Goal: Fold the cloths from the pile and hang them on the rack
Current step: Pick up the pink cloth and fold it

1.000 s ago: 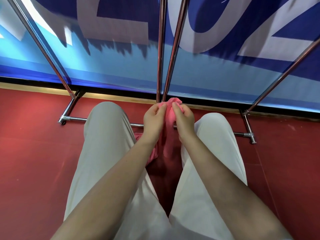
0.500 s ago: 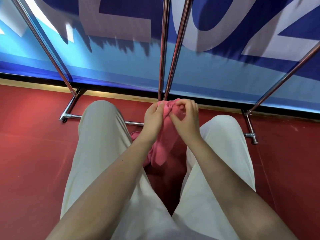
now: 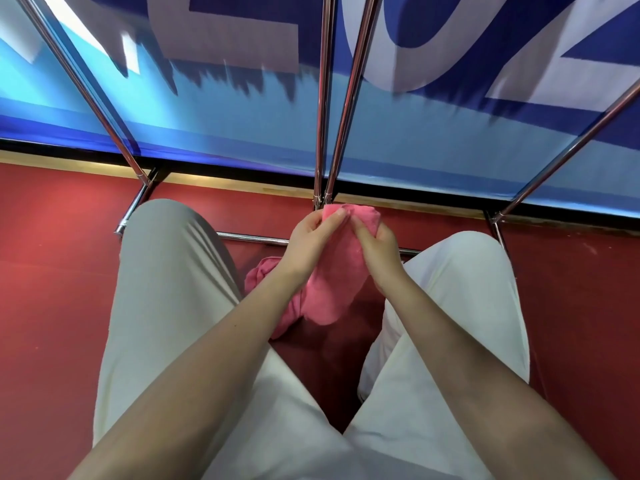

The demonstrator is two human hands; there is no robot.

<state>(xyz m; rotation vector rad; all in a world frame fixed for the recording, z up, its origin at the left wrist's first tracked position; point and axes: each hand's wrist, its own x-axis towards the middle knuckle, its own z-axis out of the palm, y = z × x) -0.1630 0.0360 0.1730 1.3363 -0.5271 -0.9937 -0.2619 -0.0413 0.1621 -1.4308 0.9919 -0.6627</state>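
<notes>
Red floor (image 3: 52, 289) below, left hand (image 3: 311, 242) and right hand (image 3: 375, 245) both pinch a pink cloth (image 3: 332, 289) (its lower left part hidden).

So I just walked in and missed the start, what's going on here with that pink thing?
A person seen from their own head camera holds a pink cloth in both hands. The left hand pinches its top edge and the right hand grips it beside that, so the cloth hangs down between their legs above the red floor. The metal rack stands right in front, and nothing hangs on the bars in view; the cloth is not yet on it.
</notes>
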